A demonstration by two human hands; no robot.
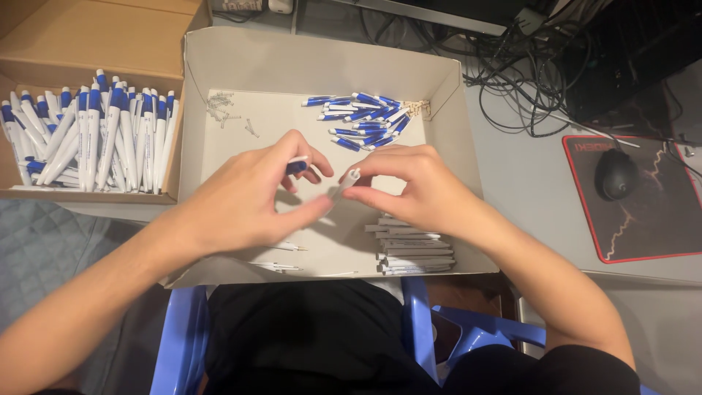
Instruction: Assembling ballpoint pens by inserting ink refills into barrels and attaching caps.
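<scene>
The left hand [245, 194] pinches a blue pen cap piece [296, 167]; the right hand [417, 192] grips a white pen barrel [346, 181] just beside it, above the grey cardboard tray [446, 88] holding blue pen parts [362, 118] and stacked white barrels [413, 249].

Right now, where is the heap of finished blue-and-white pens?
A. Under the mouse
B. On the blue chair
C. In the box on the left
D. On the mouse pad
C: the finished pens lie packed in the brown box at left, beside the white tray.
</scene>
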